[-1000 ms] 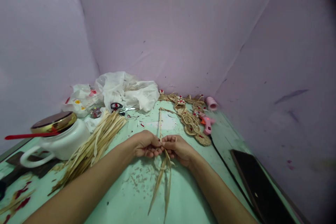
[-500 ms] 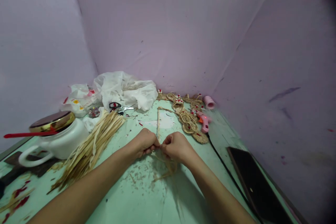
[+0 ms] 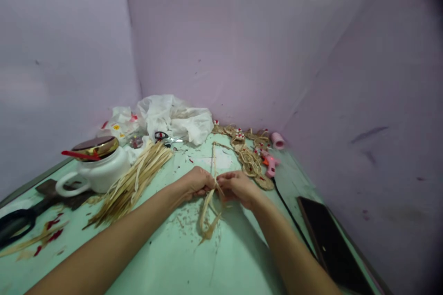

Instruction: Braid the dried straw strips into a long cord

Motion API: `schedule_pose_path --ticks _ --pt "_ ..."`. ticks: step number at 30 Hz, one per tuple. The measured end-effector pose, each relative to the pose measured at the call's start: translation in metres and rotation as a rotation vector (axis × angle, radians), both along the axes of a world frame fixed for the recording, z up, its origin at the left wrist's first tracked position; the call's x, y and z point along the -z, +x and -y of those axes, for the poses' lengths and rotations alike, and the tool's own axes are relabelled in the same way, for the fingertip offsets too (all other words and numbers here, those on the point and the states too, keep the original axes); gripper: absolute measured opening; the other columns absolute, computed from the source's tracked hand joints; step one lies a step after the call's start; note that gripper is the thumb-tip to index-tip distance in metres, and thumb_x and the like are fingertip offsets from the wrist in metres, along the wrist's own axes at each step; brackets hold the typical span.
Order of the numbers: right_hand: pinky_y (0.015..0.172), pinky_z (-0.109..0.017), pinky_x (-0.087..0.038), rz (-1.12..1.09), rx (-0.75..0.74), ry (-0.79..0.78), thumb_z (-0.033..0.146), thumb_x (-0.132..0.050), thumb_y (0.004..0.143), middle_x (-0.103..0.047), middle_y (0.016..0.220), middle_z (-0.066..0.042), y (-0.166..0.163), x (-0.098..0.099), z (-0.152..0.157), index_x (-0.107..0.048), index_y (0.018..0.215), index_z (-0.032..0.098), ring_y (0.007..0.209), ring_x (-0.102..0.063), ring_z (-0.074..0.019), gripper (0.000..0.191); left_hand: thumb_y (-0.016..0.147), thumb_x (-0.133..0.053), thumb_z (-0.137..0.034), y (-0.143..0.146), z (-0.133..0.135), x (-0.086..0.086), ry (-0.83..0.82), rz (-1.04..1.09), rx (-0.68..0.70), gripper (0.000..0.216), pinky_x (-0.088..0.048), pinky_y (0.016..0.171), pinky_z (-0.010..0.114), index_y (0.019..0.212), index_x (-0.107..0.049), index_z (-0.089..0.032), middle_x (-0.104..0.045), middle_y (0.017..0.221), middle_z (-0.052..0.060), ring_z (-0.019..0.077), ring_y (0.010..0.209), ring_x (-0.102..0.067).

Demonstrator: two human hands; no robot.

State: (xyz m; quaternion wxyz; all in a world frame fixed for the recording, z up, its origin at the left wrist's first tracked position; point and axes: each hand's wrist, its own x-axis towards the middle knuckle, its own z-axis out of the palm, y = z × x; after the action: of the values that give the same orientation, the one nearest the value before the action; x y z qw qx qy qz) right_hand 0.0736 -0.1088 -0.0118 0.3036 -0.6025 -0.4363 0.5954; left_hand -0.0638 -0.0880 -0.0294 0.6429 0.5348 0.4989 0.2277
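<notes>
My left hand [image 3: 200, 181] is closed around a thin braided straw cord near the middle of the table. Close beside it, my right hand [image 3: 238, 187] pinches the loose strands of the same cord. The finished length of the straw cord [image 3: 213, 159] runs straight away from my fingers, then bends right toward a coiled straw braid [image 3: 249, 160]. Loose flat straw strands [image 3: 206, 221] hang below my hands over the green tabletop. A bundle of dry straw strips [image 3: 133, 182] lies left of my left hand.
A white mug [image 3: 105, 170] with a round lid and a red stick stands at left, near black-handled shears [image 3: 20, 223]. White plastic bags [image 3: 173, 117] and small scissors [image 3: 169, 139] lie behind. At right are a pink glue gun [image 3: 270, 164], a pink spool [image 3: 277, 141] and a dark flat slab [image 3: 332, 244].
The view has shifted slightly left. My right hand's fingers have stretched out more at the cord, and the loose strands have swung toward the left below my hands.
</notes>
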Motion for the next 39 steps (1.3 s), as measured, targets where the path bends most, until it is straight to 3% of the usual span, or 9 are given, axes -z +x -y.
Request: schedule_pose_path --ticks 2,10,18,20,24,26,28,34,39 --pt "0.041 -0.018 -0.040 -0.102 -0.101 -0.030 0.015 -0.052 0.067 -0.054 0.049 0.000 -0.005 0.007 0.000 -0.055 0.059 0.012 0.042 -0.047 -0.0071 0.008 0.048 -0.049 -0.016 -0.001 -0.001 0.001 0.030 -0.035 -0.001 0.010 -0.011 0.031 0.019 0.042 -0.042 -0.015 -0.035 0.033 -0.006 0.0035 0.027 -0.025" --pt "0.034 -0.017 -0.025 0.176 -0.021 0.205 0.011 -0.054 0.063 -0.041 0.035 0.006 -0.009 0.026 -0.004 -0.048 0.048 0.014 0.031 -0.032 -0.0034 0.016 0.048 -0.048 -0.013 -0.004 -0.002 0.001 0.255 -0.224 0.093 0.006 -0.019 0.034 0.019 0.048 -0.054 -0.011 -0.039 0.034 -0.004 0.0056 0.032 -0.030" --pt "0.033 -0.019 -0.017 0.033 -0.011 0.209 0.024 -0.055 0.064 -0.038 0.036 0.007 -0.006 0.035 0.001 -0.049 0.051 0.013 0.031 -0.026 -0.0027 0.018 0.054 -0.058 -0.027 -0.058 -0.012 -0.045 0.158 -0.408 0.417 0.016 -0.020 0.033 0.019 0.058 -0.059 -0.012 -0.054 0.044 0.000 0.0050 0.031 -0.029" --pt "0.033 -0.018 -0.016 0.044 0.000 0.207 0.024 -0.055 0.064 -0.038 0.036 0.006 -0.008 0.034 0.003 -0.049 0.051 0.014 0.032 -0.027 -0.0029 0.018 0.056 -0.058 -0.032 -0.077 -0.016 -0.064 0.202 -0.441 0.353 0.021 -0.020 0.034 0.019 0.063 -0.061 -0.012 -0.058 0.049 0.003 0.0049 0.031 -0.030" --pt "0.033 -0.019 -0.016 0.088 0.012 0.196 0.024 -0.053 0.066 -0.037 0.035 0.006 -0.011 0.032 0.004 -0.047 0.050 0.014 0.030 -0.026 -0.0032 0.019 0.061 -0.055 -0.030 -0.110 -0.024 -0.093 0.465 -0.450 -0.181 0.020 -0.027 0.038 0.018 0.067 -0.060 -0.011 -0.058 0.055 0.002 0.0046 0.036 -0.036" --pt "0.033 -0.019 -0.016 0.092 0.010 0.182 0.024 -0.053 0.067 -0.037 0.034 0.007 -0.012 0.031 0.005 -0.047 0.050 0.015 0.029 -0.025 -0.0032 0.020 0.062 -0.054 -0.026 -0.123 -0.029 -0.098 0.550 -0.524 -0.405 0.018 -0.032 0.041 0.019 0.069 -0.060 -0.012 -0.056 0.053 0.001 0.0064 0.039 -0.042" --pt "0.033 -0.019 -0.016 0.081 0.002 0.179 0.024 -0.053 0.067 -0.037 0.034 0.006 -0.013 0.030 0.005 -0.047 0.050 0.015 0.029 -0.024 -0.0031 0.021 0.060 -0.053 -0.025 -0.133 -0.034 -0.098 0.578 -0.679 -0.494 0.017 -0.035 0.044 0.020 0.070 -0.061 -0.012 -0.055 0.049 0.001 0.0099 0.043 -0.048" --pt "0.032 -0.018 -0.016 0.057 -0.010 0.198 0.023 -0.053 0.068 -0.037 0.034 0.006 -0.011 0.031 0.005 -0.046 0.047 0.015 0.029 -0.026 -0.0028 0.023 0.055 -0.054 -0.024 -0.133 -0.036 -0.085 0.568 -1.239 -0.262 0.017 -0.040 0.056 0.026 0.066 -0.063 -0.014 -0.062 0.061 0.011 0.0225 0.065 -0.059" --pt "0.032 -0.018 -0.017 0.028 -0.018 0.203 0.023 -0.053 0.068 -0.039 0.035 0.006 -0.008 0.034 0.003 -0.047 0.049 0.014 0.029 -0.026 -0.0028 0.021 0.047 -0.057 -0.017 -0.123 -0.032 -0.072 0.449 -1.414 -0.102 0.027 -0.042 0.060 0.030 0.073 -0.064 -0.012 -0.064 0.080 0.019 0.0294 0.076 -0.059"
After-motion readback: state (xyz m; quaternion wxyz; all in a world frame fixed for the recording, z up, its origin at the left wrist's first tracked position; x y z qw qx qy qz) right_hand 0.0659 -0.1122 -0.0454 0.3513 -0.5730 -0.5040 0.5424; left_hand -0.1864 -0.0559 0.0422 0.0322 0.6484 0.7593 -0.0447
